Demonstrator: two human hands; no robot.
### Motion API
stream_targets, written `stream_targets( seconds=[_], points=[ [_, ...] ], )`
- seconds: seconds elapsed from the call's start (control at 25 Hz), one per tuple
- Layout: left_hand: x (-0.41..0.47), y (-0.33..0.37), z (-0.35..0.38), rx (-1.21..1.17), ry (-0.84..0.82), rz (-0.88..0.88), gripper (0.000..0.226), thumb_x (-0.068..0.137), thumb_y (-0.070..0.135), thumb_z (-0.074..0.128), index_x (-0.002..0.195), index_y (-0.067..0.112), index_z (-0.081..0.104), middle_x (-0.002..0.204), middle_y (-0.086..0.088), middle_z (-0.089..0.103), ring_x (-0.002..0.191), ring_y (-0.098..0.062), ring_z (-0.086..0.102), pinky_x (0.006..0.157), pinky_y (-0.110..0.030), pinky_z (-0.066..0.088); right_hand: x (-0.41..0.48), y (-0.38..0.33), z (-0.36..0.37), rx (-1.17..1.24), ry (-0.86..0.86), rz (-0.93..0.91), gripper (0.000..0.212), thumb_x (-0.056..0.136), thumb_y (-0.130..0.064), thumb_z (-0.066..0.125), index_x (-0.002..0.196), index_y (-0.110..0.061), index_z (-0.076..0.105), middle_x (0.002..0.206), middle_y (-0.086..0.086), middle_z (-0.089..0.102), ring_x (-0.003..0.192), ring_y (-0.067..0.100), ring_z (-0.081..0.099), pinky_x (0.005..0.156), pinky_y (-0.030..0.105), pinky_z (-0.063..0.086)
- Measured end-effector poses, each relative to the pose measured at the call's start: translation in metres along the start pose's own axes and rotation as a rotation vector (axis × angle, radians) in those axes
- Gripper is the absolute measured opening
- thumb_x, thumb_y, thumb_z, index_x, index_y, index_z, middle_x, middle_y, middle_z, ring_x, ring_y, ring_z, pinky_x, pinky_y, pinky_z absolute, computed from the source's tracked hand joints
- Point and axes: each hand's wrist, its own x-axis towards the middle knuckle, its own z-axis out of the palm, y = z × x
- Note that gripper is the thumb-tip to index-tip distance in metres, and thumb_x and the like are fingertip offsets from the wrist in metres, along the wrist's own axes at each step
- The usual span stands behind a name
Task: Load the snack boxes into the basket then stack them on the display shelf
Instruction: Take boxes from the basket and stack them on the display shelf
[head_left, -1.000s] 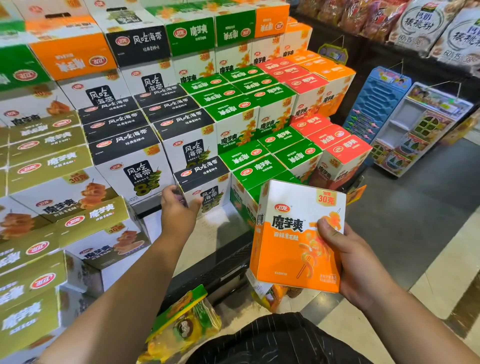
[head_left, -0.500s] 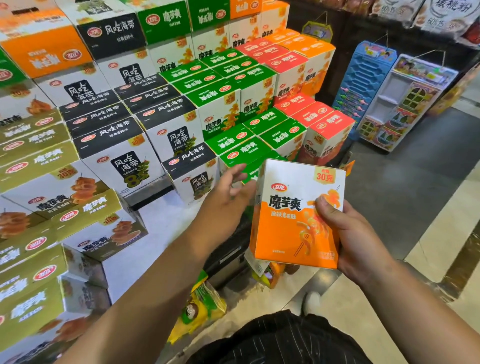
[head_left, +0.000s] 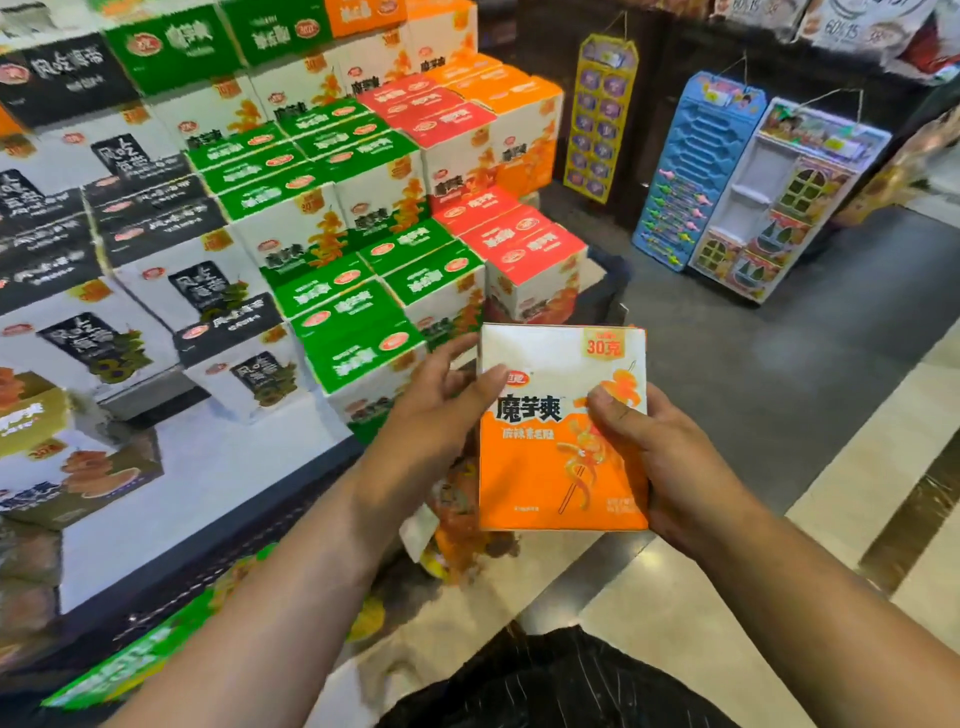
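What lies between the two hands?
The orange box: the left hand and right hand hold its opposite edges, in the head view.

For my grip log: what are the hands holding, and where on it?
Both hold the orange snack box: the left hand pinches its upper left edge, the right hand grips its right edge.

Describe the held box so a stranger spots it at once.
Find the stepped display of snack boxes on the left. Near its lower right corner, the left hand and right hand hold one orange box. It alone is off the stack, front showing.
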Motion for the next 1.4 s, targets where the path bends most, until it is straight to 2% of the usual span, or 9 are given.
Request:
stream_targets(
  seconds=[0.24, 0.32, 0.44, 0.52, 0.68, 0.88, 1.08, 1.24, 1.4],
  points=[
    [0.025, 0.006, 0.090, -0.015, 0.031, -0.017, 0.041, 0.094, 0.031, 0.057, 0.134, 0.030, 0.047, 0.117, -0.009, 0.069, 0.097, -0.017, 0.072, 0.074, -0.029, 0.060, 0.011, -0.047, -0.083, -0.146, 0.034, -0.001, 0.042, 0.092, -0.038, 0.059, 0.132, -0.030, 0.046, 0.109, 0.001, 0.074, 0.091, 0.026, 0.073, 0.079, 0.048, 0.060],
    [0.033, 0.010, 0.107, -0.057, 0.047, -0.010, 0.048, 0.093, 0.031, 0.058, 0.138, 0.026, 0.046, 0.120, -0.009, 0.067, 0.098, -0.017, 0.071, 0.071, -0.028, 0.059, 0.018, -0.061, -0.098, -0.202, 0.032, -0.009, 0.044, 0.092, -0.047, 0.055, 0.133, -0.033, 0.044, 0.109, 0.000, 0.073, 0.090, 0.025, 0.073, 0.085, 0.051, 0.057],
    [0.049, 0.016, 0.118, -0.030, 0.051, 0.009, 0.073, 0.076, 0.045, 0.061, 0.144, 0.024, 0.043, 0.125, -0.005, 0.066, 0.103, -0.018, 0.070, 0.088, -0.040, 0.057, 0.035, -0.077, -0.108, -0.284, 0.031, -0.032, 0.054, 0.084, -0.066, 0.043, 0.129, -0.037, 0.047, 0.110, -0.003, 0.073, 0.091, 0.023, 0.073, 0.089, 0.052, 0.055],
    [0.065, 0.022, 0.120, -0.007, 0.061, 0.035, 0.073, 0.075, 0.044, 0.060, 0.143, 0.023, 0.044, 0.123, -0.003, 0.067, 0.102, -0.015, 0.070, 0.088, -0.037, 0.057, 0.051, -0.085, -0.110, -0.320, 0.041, -0.047, 0.063, 0.074, -0.073, 0.040, 0.125, -0.038, 0.051, 0.111, -0.003, 0.072, 0.095, 0.023, 0.072, 0.092, 0.052, 0.054],
    [0.106, 0.027, 0.116, -0.017, 0.040, 0.055, 0.043, 0.094, 0.024, 0.053, 0.136, 0.021, 0.044, 0.109, -0.005, 0.069, 0.082, -0.005, 0.072, 0.065, -0.020, 0.057, 0.083, -0.106, -0.111, -0.332, 0.031, -0.040, 0.051, 0.075, -0.069, 0.040, 0.115, -0.039, 0.053, 0.109, -0.003, 0.072, 0.093, 0.020, 0.073, 0.090, 0.048, 0.055],
    [0.177, 0.044, 0.112, 0.066, -0.022, 0.138, 0.049, 0.098, 0.026, 0.053, 0.142, 0.036, 0.033, 0.086, 0.008, 0.073, 0.078, 0.000, 0.070, 0.061, -0.012, 0.050, 0.146, -0.145, -0.119, -0.317, 0.000, -0.118, 0.071, 0.072, -0.067, 0.053, 0.138, -0.051, 0.034, 0.120, -0.009, 0.068, 0.102, 0.020, 0.070, 0.096, 0.051, 0.052],
    [0.234, 0.073, 0.104, 0.160, -0.028, 0.174, 0.032, 0.099, 0.022, 0.054, 0.124, 0.038, 0.042, 0.101, 0.003, 0.068, 0.082, 0.006, 0.068, 0.059, -0.012, 0.050, 0.204, -0.189, -0.113, -0.251, -0.065, -0.167, 0.046, 0.089, -0.040, 0.051, 0.133, -0.048, 0.041, 0.121, -0.004, 0.069, 0.106, 0.021, 0.068, 0.095, 0.048, 0.052],
    [0.270, 0.088, 0.098, 0.059, 0.010, 0.129, 0.041, 0.083, 0.040, 0.069, 0.119, 0.042, 0.048, 0.113, -0.009, 0.067, 0.093, -0.017, 0.072, 0.076, -0.038, 0.060, 0.242, -0.216, -0.108, -0.360, -0.125, -0.237, 0.056, 0.076, -0.040, 0.064, 0.126, -0.050, 0.041, 0.120, -0.008, 0.068, 0.104, 0.018, 0.069, 0.088, 0.042, 0.055],
    [0.293, 0.099, 0.098, 0.109, 0.103, 0.131, 0.035, 0.083, 0.047, 0.068, 0.111, 0.042, 0.048, 0.115, -0.001, 0.066, 0.089, -0.013, 0.072, 0.078, -0.047, 0.058, 0.286, -0.237, -0.109, -0.505, -0.210, -0.272, 0.069, 0.071, -0.040, 0.068, 0.133, -0.041, 0.038, 0.121, -0.006, 0.065, 0.102, 0.012, 0.069, 0.084, 0.034, 0.057]
  ],
)
